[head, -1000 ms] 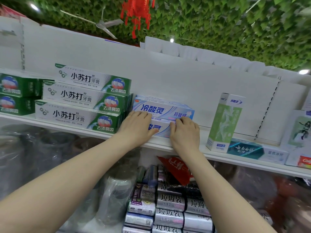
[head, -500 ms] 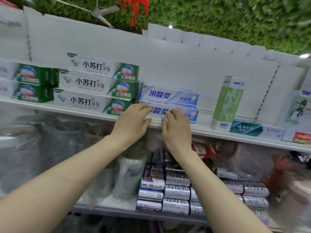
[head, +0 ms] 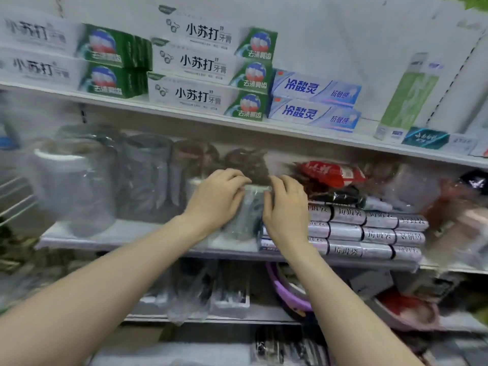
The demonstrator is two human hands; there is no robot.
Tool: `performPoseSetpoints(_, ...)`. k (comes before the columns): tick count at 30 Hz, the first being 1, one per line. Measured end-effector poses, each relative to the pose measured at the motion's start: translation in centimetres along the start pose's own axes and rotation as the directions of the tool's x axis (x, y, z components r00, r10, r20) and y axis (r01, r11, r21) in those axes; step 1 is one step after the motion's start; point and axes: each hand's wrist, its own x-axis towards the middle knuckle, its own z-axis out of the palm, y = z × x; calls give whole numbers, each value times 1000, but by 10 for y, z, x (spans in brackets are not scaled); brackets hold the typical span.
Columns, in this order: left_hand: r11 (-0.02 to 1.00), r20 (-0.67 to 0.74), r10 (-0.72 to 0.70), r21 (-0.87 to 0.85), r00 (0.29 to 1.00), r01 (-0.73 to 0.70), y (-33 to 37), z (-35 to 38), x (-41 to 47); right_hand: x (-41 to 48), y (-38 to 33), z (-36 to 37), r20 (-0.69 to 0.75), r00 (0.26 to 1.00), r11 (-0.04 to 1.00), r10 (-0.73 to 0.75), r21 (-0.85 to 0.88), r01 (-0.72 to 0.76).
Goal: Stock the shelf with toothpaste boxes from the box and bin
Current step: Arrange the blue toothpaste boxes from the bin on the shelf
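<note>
Two pale blue toothpaste boxes [head: 314, 101] lie stacked on the top shelf [head: 184, 114], flush against a stack of three white-and-green toothpaste boxes [head: 211, 64]. More white-and-green boxes [head: 74, 56] lie further left. My left hand [head: 219, 196] and my right hand [head: 285, 207] hang side by side below that shelf, in front of the middle shelf's plastic-wrapped goods. Their fingers are loosely curled and hold nothing. The supply box and bin are out of view.
An upright green-and-white box [head: 409, 96] and a flat teal box [head: 425, 138] stand on the top shelf's right part. Stacked silver rolls [head: 369, 231], a red packet [head: 332, 173] and wrapped containers [head: 76, 186] fill the middle shelf. A purple basin [head: 287, 289] sits lower down.
Both hands have let go of the lower blue box and dropped from the top shelf to middle-shelf height. The view has tilted downward.
</note>
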Motion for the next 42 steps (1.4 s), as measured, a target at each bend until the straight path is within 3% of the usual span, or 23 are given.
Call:
performPoseSetpoints(8,985,178,-131,-85,975,148,-30,37,-105,-120,-29,53,251,966,998,61,-24,-57)
performPoseSetpoints(16,919,345,-314,-122,884,375,-53,110,-233,-260,-31,108,516,850,991,106,14,-132)
performPoseSetpoints(28,702,517,-597,-33,613,712,-62,230,-422,-448,-5,187,772,617,965,149,21,-260)
performPoseSetpoints(37,491,626,-692,41,360,870,-72,315,-556,-569,21,259,872,466,967,151,-33,-253)
performPoseSetpoints(42,444,673,-683,73,284,893,-76,372,-624,-627,41,308,897,406,972,177,-94,-217)
